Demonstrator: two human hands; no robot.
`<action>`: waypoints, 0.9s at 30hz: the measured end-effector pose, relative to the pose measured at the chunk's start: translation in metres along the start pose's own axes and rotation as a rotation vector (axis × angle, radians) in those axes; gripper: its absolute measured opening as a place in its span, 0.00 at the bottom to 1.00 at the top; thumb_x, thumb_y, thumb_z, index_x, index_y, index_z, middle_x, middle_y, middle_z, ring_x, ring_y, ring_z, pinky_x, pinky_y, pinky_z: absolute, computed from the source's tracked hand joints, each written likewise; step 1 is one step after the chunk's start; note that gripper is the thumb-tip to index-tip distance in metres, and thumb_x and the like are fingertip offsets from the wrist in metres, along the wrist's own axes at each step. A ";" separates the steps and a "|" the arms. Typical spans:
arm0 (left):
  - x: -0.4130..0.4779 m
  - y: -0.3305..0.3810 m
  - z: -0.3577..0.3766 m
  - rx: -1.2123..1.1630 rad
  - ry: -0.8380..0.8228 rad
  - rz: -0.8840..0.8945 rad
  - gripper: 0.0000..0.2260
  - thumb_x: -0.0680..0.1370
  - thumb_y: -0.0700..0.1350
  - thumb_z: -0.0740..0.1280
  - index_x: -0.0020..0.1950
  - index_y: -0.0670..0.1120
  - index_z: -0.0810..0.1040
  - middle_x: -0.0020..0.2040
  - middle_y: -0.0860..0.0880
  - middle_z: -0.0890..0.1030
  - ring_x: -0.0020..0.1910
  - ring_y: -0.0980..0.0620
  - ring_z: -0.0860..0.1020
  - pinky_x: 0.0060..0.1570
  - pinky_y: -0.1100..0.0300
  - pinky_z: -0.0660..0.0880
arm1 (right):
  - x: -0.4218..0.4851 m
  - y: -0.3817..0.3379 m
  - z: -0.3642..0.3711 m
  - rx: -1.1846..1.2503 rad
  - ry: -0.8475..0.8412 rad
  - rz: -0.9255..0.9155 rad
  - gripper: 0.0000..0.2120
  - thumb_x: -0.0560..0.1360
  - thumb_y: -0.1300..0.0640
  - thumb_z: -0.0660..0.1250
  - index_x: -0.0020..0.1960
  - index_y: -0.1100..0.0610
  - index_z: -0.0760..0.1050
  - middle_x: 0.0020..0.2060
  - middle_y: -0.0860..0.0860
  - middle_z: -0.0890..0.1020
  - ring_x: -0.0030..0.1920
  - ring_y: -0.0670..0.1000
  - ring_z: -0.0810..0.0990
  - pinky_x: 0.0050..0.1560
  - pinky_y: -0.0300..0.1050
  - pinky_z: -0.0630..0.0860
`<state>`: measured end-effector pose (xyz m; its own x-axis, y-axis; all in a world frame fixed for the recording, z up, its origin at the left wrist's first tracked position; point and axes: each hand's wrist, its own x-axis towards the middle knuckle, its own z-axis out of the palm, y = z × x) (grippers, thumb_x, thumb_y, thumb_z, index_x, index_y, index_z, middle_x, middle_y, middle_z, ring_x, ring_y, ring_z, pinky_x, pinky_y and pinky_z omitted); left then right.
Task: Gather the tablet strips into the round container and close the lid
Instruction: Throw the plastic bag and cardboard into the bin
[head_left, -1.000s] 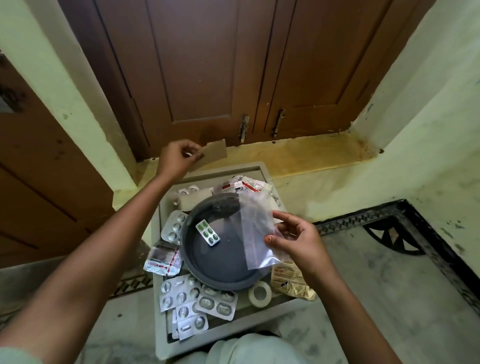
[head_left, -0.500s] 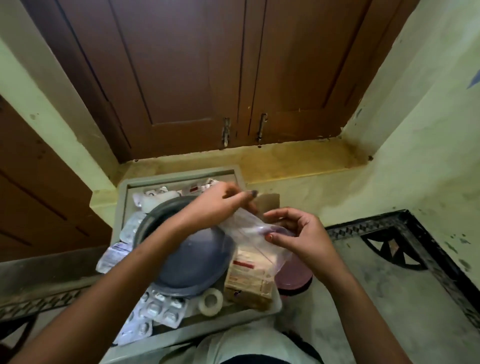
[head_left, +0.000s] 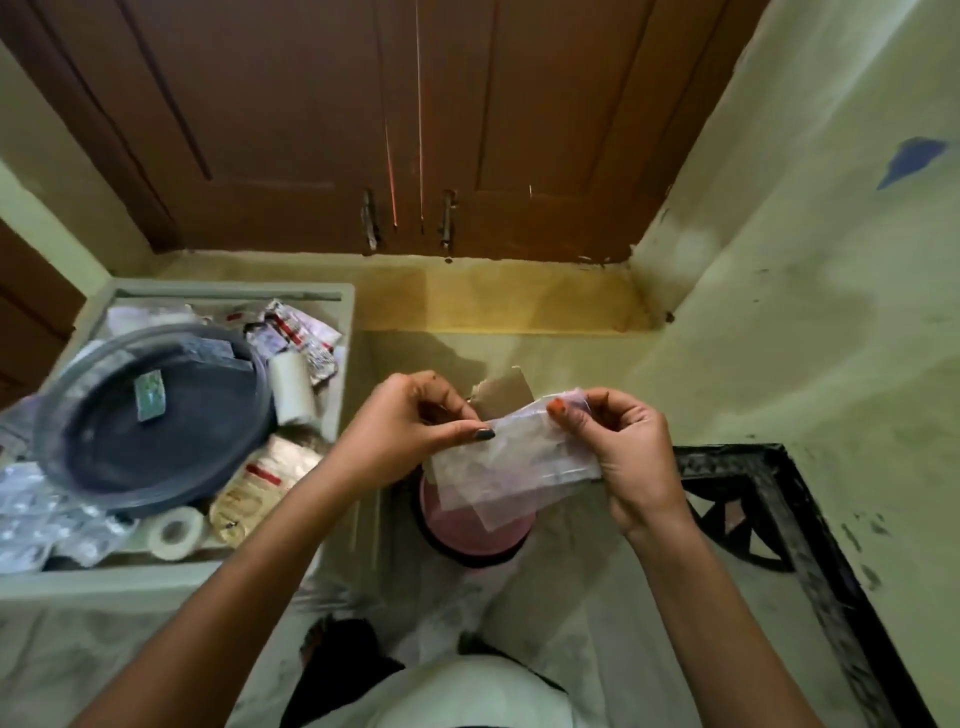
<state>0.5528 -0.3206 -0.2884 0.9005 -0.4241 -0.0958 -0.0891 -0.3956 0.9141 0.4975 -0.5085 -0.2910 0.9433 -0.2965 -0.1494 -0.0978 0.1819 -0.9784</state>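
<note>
My left hand (head_left: 410, 423) and my right hand (head_left: 621, 449) both pinch the top edge of a clear plastic bag (head_left: 511, 467) held out in front of me. A brown cardboard piece (head_left: 506, 397) sticks up behind the bag near my left fingers. Below the bag on the floor stands a pink round container (head_left: 475, 527) with a dark rim. At the left a dark round lid (head_left: 150, 415) lies on a grey tray (head_left: 332, 332), with one green tablet strip (head_left: 149, 395) on it. Silver tablet strips (head_left: 36, 519) lie around it in the tray.
The tray also holds red-and-white sachets (head_left: 296, 332), a white tape roll (head_left: 174, 532), a bandage roll (head_left: 291, 387) and a beige packet (head_left: 249, 493). Brown wooden doors (head_left: 405, 130) stand ahead, a green wall at right, a black patterned floor border (head_left: 769, 509) beside my right hand.
My left hand carried the cardboard piece from above the tray over to the bag. Both hands with the bag shifted right off the tray, over the pink container. The view swung right.
</note>
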 end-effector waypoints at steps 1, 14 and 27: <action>-0.004 0.002 0.010 -0.014 0.038 -0.009 0.10 0.62 0.51 0.73 0.36 0.45 0.82 0.37 0.52 0.78 0.34 0.61 0.78 0.38 0.62 0.77 | -0.002 0.001 -0.006 0.025 0.010 0.013 0.05 0.59 0.60 0.73 0.33 0.57 0.78 0.26 0.47 0.82 0.30 0.43 0.78 0.34 0.35 0.78; -0.042 -0.014 0.024 -0.148 0.120 -0.112 0.16 0.62 0.52 0.72 0.39 0.40 0.81 0.37 0.49 0.80 0.32 0.62 0.76 0.34 0.67 0.72 | -0.015 0.010 -0.010 -0.031 -0.107 0.026 0.04 0.67 0.57 0.71 0.39 0.56 0.77 0.32 0.46 0.81 0.35 0.46 0.78 0.39 0.39 0.76; -0.037 -0.029 0.018 -0.328 0.180 -0.182 0.10 0.58 0.48 0.74 0.35 0.44 0.81 0.33 0.51 0.84 0.39 0.52 0.82 0.43 0.61 0.79 | -0.014 0.022 -0.017 -0.059 -0.009 0.030 0.02 0.66 0.63 0.72 0.36 0.58 0.80 0.28 0.47 0.84 0.31 0.44 0.81 0.35 0.35 0.78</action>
<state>0.5149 -0.3082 -0.3186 0.9516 -0.2108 -0.2238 0.1927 -0.1583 0.9684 0.4770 -0.5165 -0.3131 0.9425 -0.2834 -0.1774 -0.1442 0.1344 -0.9804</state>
